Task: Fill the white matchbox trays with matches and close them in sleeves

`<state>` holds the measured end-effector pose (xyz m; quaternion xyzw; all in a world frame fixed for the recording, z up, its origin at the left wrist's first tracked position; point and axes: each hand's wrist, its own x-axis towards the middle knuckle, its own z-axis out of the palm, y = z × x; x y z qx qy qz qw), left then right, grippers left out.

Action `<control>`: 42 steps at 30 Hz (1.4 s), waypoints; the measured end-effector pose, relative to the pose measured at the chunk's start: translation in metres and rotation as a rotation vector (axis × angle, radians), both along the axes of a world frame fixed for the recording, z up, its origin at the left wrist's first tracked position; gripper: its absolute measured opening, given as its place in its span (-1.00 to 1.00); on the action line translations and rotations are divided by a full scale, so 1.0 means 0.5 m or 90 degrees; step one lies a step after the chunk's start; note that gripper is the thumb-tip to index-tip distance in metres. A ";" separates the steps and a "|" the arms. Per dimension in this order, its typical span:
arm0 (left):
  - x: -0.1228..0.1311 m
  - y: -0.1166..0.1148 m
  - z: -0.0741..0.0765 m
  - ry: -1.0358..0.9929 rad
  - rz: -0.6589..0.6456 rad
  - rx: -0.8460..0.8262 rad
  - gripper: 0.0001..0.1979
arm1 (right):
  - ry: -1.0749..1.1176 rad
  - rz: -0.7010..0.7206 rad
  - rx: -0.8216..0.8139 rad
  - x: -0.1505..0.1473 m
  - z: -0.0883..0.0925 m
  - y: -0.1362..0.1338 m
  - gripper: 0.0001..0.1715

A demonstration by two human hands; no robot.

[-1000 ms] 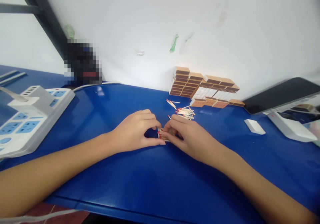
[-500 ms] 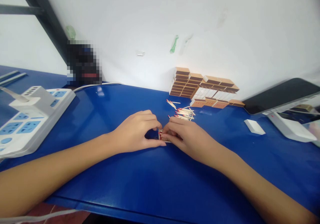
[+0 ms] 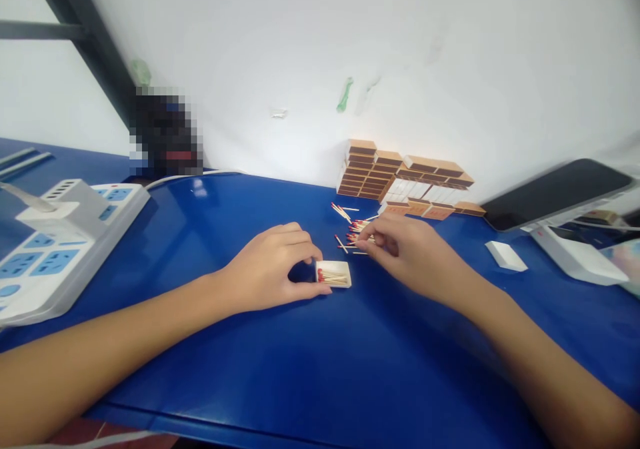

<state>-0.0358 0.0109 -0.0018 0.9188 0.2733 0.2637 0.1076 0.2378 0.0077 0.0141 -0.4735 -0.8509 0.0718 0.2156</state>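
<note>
On the blue table lies a small white matchbox tray (image 3: 342, 266) with several red-tipped matches (image 3: 334, 277) in its near side. My left hand (image 3: 273, 267) holds the tray at its left end, thumb on the near side and forefinger on the far side. My right hand (image 3: 407, 249) is at the loose match pile (image 3: 357, 227), beyond and right of the tray. Its thumb and forefinger are pinched together on matches at the near edge of the pile; how many they grip is hidden. A few more matches (image 3: 341, 212) lie just beyond the pile.
Stacked matchboxes (image 3: 367, 169) stand against the white wall, with more boxes (image 3: 420, 209) in front. At right are a white block (image 3: 506, 255) and a dark-screened device (image 3: 560, 192) on a stand. A power strip (image 3: 75, 255) with a plugged-in adapter lies at left.
My right hand has moved from the tray up and right to the match pile, uncovering the tray and its matches. My left hand keeps its hold. The view has shifted slightly.
</note>
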 end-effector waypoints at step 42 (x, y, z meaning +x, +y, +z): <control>-0.002 0.009 -0.004 0.005 0.036 -0.009 -0.65 | 0.357 -0.049 -0.272 -0.074 0.002 -0.050 -0.76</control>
